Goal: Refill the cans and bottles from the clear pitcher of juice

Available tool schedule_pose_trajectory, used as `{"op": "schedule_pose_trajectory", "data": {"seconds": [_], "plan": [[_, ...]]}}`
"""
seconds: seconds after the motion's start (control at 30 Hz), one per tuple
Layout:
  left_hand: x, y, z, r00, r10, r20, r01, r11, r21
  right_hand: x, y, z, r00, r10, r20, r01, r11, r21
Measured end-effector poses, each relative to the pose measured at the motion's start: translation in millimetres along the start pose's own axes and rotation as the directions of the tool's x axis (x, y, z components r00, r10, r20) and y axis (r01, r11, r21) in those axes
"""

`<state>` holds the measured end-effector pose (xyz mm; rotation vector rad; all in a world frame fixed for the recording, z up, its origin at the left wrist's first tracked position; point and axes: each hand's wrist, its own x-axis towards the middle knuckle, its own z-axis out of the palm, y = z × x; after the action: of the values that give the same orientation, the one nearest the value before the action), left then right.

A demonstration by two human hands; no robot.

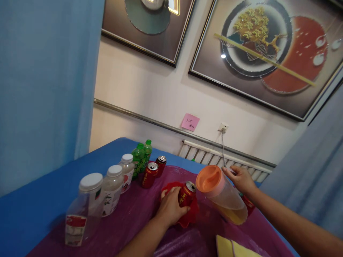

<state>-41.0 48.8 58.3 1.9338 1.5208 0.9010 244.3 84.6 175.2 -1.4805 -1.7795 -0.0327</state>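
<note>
Over the red dish (pixel 184 222): the left hand (pixel 171 207) curls its fingers round a red can (pixel 187 193), top facing up; whether the can touches the dish is unclear.
Beside that can: the right hand (pixel 242 180) has its fingers closed on the handle of a clear pitcher (pixel 221 196), which leans canward.
Orange lid (pixel 210 180): near the can's top, contact impossible to judge from this angle.
Yellowish liquid (pixel 233 215): low in the pitcher, away from the lid; a steeper lean could send it out past the can.
Left grip: a knock from the lid or a slack hold could tip the can.
Purple sheet (pixel 139 216): wrinkled and glossy, so anything set on a fold might rock.
Behind, to the left: two more red cans (pixel 150 175) and green bottles (pixel 138 160), close enough together that one bump could topple several.
</note>
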Motion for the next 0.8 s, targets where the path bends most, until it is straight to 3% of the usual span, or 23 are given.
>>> {"op": "schedule_pose_trajectory", "data": {"seconds": [0.8], "plan": [[-0.2,0.6,-0.5,1.000,-0.020,0.013,0.019,1.000,0.023,-3.0,0.7,0.3,1.000,0.022,0.011,-0.023,0.999,0.036]]}}
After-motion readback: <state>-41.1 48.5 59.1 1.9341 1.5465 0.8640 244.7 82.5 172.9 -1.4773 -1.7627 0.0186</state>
